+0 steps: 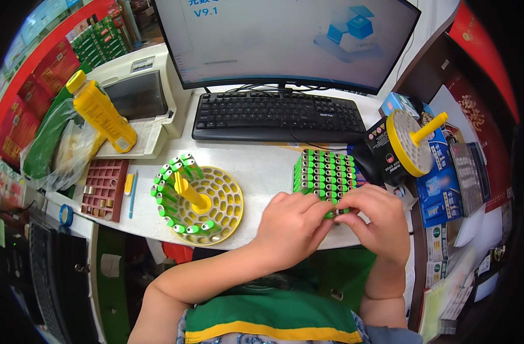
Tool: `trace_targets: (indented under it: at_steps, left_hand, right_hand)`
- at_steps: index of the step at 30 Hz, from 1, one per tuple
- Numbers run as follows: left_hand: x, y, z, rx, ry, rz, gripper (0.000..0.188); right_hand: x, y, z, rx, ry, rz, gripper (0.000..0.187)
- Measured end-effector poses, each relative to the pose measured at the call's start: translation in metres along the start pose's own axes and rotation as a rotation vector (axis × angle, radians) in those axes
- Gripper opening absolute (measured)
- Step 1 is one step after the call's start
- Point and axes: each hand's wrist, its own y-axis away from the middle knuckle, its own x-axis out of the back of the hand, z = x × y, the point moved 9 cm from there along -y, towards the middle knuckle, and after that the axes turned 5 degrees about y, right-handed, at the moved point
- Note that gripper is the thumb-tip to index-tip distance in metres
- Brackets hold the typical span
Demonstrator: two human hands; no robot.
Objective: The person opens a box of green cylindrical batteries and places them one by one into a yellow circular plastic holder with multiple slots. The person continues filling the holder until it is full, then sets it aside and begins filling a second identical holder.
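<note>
A tight block of green lighters (pixel 325 169) with metal tops stands upright on the white desk. At its front edge my left hand (pixel 290 226) and my right hand (pixel 379 221) meet, both with fingers closed. Between their fingertips shows a lighter (pixel 339 212), its body mostly hidden by the fingers. Left of the hands sits a round yellow-rimmed rack (pixel 230 215) full of oval holes, with a yellow post (pixel 193 198) in its middle. Several green lighters (pixel 164 198) stand in the rack's outer holes, along its left side and front.
A black keyboard (pixel 273 117) and a monitor (pixel 290 40) are behind. Another yellow-rimmed rack (pixel 411 143) leans on boxes at right. A red compartment tray (pixel 104 189), a blue pen (pixel 132 198), a printer (pixel 139 97) and a yellow bottle (pixel 104 114) occupy the left.
</note>
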Motion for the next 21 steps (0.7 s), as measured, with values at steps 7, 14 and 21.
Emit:
trace_targets:
  at_steps: [7, 14, 21]
  left_hand:
    - [0.069, 0.026, -0.018, 0.129, -0.237, -0.047, 0.022]
    - [0.112, 0.048, -0.032, 0.251, -0.429, 0.026, 0.023]
    - [0.113, 0.058, -0.043, 0.317, -0.477, 0.045, 0.02]
  right_hand:
    - [-0.052, -0.037, -0.041, 0.319, -0.292, -0.048, 0.018]
    - [-0.104, -0.066, -0.06, 0.462, -0.392, -0.108, 0.017]
    - [-0.128, -0.069, -0.064, 0.553, -0.353, -0.147, 0.018]
